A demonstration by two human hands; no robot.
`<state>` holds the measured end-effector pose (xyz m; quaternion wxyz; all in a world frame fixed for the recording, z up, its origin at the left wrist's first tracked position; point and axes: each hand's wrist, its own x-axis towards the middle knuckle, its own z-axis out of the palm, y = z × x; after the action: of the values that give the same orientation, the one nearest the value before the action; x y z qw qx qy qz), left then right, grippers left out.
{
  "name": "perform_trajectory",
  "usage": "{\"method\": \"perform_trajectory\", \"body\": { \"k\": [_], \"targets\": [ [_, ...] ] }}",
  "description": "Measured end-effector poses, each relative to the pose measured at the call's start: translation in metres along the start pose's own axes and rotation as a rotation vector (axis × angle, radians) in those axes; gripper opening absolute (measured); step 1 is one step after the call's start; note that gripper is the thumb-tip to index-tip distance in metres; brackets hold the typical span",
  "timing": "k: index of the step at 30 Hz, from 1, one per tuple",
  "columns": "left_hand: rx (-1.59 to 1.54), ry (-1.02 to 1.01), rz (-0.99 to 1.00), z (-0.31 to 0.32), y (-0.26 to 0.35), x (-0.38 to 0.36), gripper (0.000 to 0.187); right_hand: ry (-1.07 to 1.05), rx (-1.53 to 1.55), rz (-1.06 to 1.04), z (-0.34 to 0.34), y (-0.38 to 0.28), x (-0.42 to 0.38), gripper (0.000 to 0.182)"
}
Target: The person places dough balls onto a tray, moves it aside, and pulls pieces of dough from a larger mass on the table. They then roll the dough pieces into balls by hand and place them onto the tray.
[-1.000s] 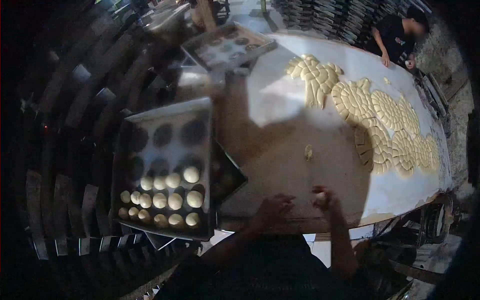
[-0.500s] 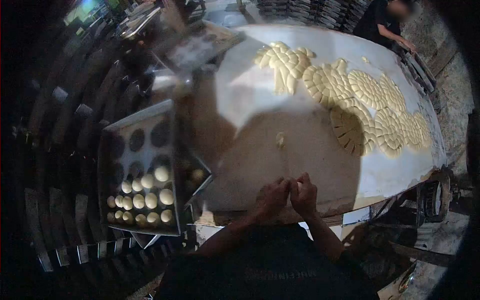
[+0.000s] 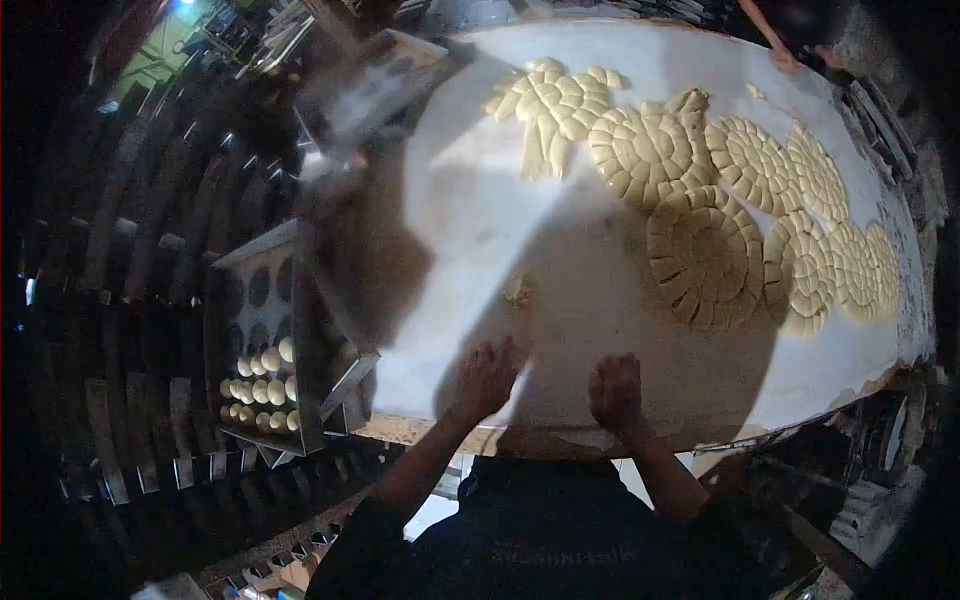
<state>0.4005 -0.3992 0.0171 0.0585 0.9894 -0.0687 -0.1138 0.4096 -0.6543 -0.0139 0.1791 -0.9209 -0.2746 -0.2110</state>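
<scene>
Both hands (image 3: 488, 378) (image 3: 615, 392) palm-down on floured table (image 3: 480, 200)

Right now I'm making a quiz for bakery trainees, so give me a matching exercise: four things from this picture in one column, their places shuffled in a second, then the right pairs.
Things:
1. left hand
2. right hand
3. dough balls
4. cut dough spirals

Places:
A. on the tray left of the table
B. flat on the table's near edge, right of the other hand
C. fanned over the table's far and right part
D. on the table's near edge, below a small dough scrap

Pairs: 1-D, 2-B, 3-A, 4-C
</scene>
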Motion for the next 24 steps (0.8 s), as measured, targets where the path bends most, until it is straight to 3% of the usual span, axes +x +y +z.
{"method": "perform_trajectory", "body": {
  "k": [1,2,3,4,6,7,9,11,13,14,15,16,17,19,20,21,22,23,24],
  "targets": [
    [0.193,0.050,0.118,0.015,-0.011,-0.027,0.053,-0.224,0.152,0.049,-0.010,0.005,-0.010,0.024],
    [0.027,0.135,0.236,0.039,-0.038,-0.047,0.043,-0.447,0.301,0.094,-0.014,0.015,-0.013,0.025],
    [-0.138,0.221,0.356,0.053,-0.066,-0.055,0.035,-0.438,0.303,0.087,-0.010,0.031,-0.011,0.025],
    [-0.341,0.112,0.175,0.047,-0.082,-0.051,0.020,-0.442,0.245,0.089,-0.005,0.049,-0.012,0.024],
    [-0.044,0.234,0.064,0.106,-0.156,-0.024,0.017,-0.456,0.193,0.084,0.002,0.059,0.009,0.024],
    [-0.043,0.234,0.057,0.085,-0.143,-0.007,0.017,-0.431,0.191,0.157,0.007,0.053,0.042,0.025],
    [-0.519,0.532,-0.180,0.021,-0.074,0.034,0.024,-0.412,0.191,0.224,0.023,0.026,0.064,0.026],
    [-1.410,0.450,-0.324,0.083,-0.053,0.027,0.020,-0.305,0.183,0.202,0.042,-0.002,0.051,0.026],
    [-0.778,0.439,-0.091,0.076,-0.037,0.003,0.015,-0.278,0.193,-0.074,0.031,-0.009,0.018,0.021],
    [-0.212,0.433,0.180,0.046,-0.030,-0.023,0.015,-0.296,0.176,-0.144,0.028,0.001,-0.001,0.021],
    [-0.320,0.427,0.170,0.052,-0.045,-0.039,0.014,-0.316,0.162,-0.213,0.027,0.022,-0.015,0.020],
    [-0.432,0.418,0.160,0.059,-0.065,-0.055,0.013,-0.379,0.262,-0.129,0.025,0.051,-0.022,0.019],
    [-0.199,0.420,0.269,0.059,-0.093,-0.065,0.020,-0.442,0.360,-0.042,0.023,0.068,-0.022,0.018],
    [-0.385,0.390,-0.033,0.094,-0.140,-0.045,0.018,-0.234,0.029,0.063,0.017,0.070,0.030,0.016],
    [-0.516,0.480,-0.116,0.077,-0.140,-0.020,0.018,-0.232,0.032,0.033,0.027,0.064,0.049,0.016],
    [-0.652,0.583,-0.189,0.061,-0.138,0.006,0.018,-0.206,0.056,0.239,0.039,0.053,0.063,0.016],
    [-0.427,0.670,-0.116,0.048,-0.116,0.021,0.019,-0.190,0.081,0.435,0.051,0.039,0.073,0.016],
    [-0.671,0.636,-0.124,0.057,-0.100,0.024,0.021,-0.215,0.096,0.378,0.061,0.026,0.073,0.016],
    [-0.913,0.610,-0.127,0.067,-0.091,0.024,0.023,-0.110,0.090,0.401,0.067,0.012,0.064,0.017]
  ]
}}
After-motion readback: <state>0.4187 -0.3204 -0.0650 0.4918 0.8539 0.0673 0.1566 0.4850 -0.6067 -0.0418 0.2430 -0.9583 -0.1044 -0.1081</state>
